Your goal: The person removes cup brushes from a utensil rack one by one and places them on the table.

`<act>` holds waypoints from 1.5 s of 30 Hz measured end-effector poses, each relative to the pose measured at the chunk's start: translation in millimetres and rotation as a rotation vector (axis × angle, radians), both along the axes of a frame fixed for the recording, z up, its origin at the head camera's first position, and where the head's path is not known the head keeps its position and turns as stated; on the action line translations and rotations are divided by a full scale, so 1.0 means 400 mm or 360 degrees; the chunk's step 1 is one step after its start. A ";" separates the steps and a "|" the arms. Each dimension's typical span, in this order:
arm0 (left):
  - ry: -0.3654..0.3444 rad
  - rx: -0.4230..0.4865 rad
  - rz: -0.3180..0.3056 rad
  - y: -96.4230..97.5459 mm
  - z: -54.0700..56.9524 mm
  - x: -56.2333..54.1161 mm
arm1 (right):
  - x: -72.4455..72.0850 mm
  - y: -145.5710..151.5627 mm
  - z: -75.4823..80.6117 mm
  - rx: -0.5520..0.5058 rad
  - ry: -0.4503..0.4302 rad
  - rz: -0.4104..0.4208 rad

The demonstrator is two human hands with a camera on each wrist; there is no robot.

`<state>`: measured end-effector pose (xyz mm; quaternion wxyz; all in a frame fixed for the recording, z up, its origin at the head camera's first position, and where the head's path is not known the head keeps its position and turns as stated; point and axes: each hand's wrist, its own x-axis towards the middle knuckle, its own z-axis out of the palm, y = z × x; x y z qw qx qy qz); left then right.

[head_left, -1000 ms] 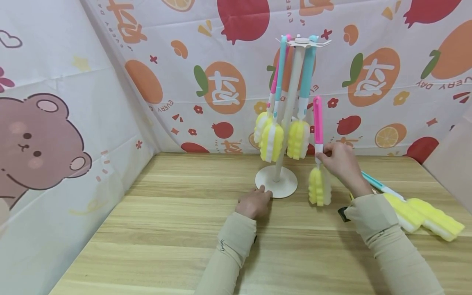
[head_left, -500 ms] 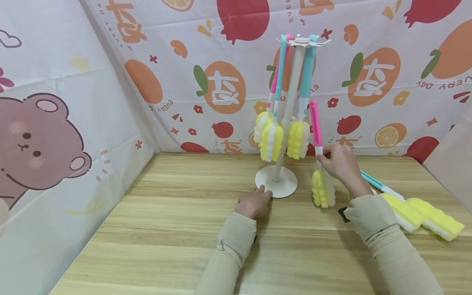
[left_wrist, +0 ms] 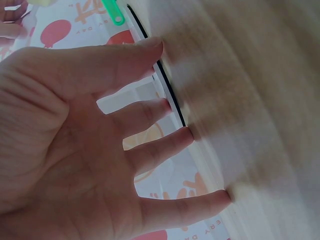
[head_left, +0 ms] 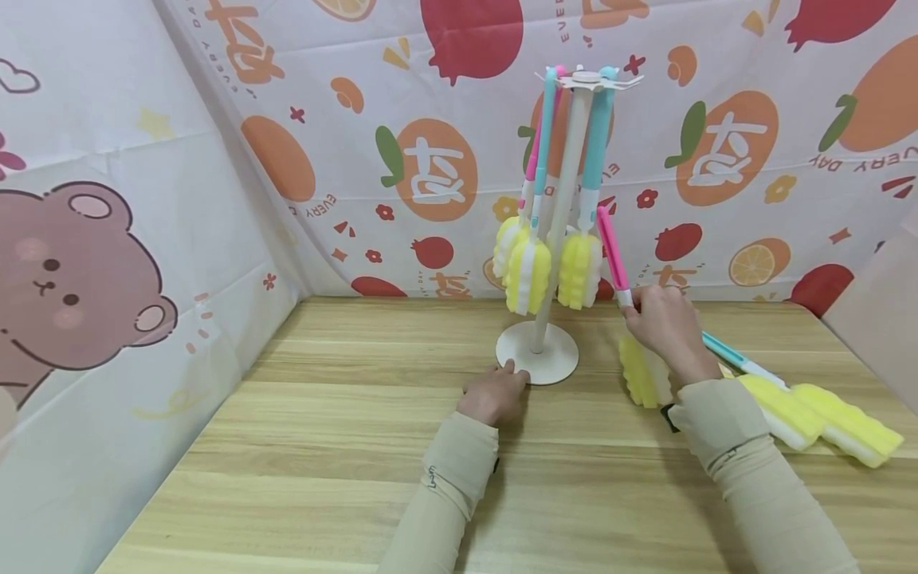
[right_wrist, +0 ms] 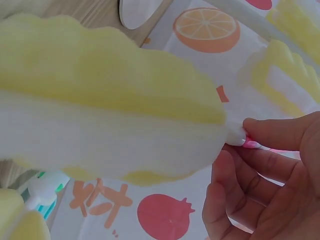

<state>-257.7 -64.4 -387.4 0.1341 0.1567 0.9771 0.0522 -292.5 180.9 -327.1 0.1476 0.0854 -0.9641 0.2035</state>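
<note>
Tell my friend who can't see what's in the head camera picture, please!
A right hand holds a tilted, pink-handled sponge brush, while a left hand touches the round base of a white stand. At least three brushes hang on the stand; more brushes lie to the right on the wooden table.

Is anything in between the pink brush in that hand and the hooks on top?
Nothing visible: the way from the pink brush in the right hand up to the bare hook on the right of the stand looks open. A hanging blue brush is close beside it and might get bumped.
</note>
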 end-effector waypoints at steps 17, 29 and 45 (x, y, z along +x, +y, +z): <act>-0.0045 0.0029 0.0045 0.002 -0.006 -0.006 | -0.012 0.005 -0.043 0.0308 0.0084 -0.0106; -0.0039 0.0025 0.0046 0.002 -0.005 -0.005 | -0.021 0.005 -0.073 0.0431 0.0124 -0.0162; -0.0041 0.0024 0.0042 0.002 -0.004 -0.004 | -0.041 0.020 -0.114 0.0443 0.0099 -0.0138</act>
